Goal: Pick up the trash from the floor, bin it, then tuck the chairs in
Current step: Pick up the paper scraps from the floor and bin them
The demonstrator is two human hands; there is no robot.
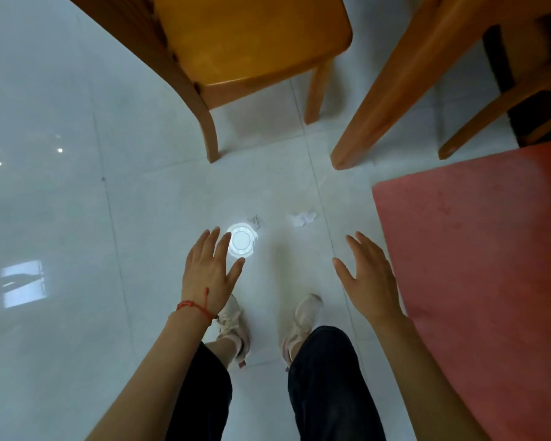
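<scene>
Two small crumpled white paper scraps lie on the glossy white tile floor ahead of my feet: one scrap [255, 220] just past a bright round ceiling-light reflection, the other scrap [303, 218] a little to its right. My left hand [212, 265], with a red string on the wrist, hovers with fingers spread straight, below and left of the first scrap, holding nothing. My right hand [368, 276] hangs open with fingers straight, below and right of the second scrap. A wooden chair [252, 36] with an orange seat stands beyond the scraps.
A second wooden chair or table frame [392, 84] stands at the upper right with angled legs. A pink-covered surface [477, 249] fills the right side, close to my right arm. Open tile floor [61, 218] stretches to the left. My shoes [306, 316] stand below the scraps.
</scene>
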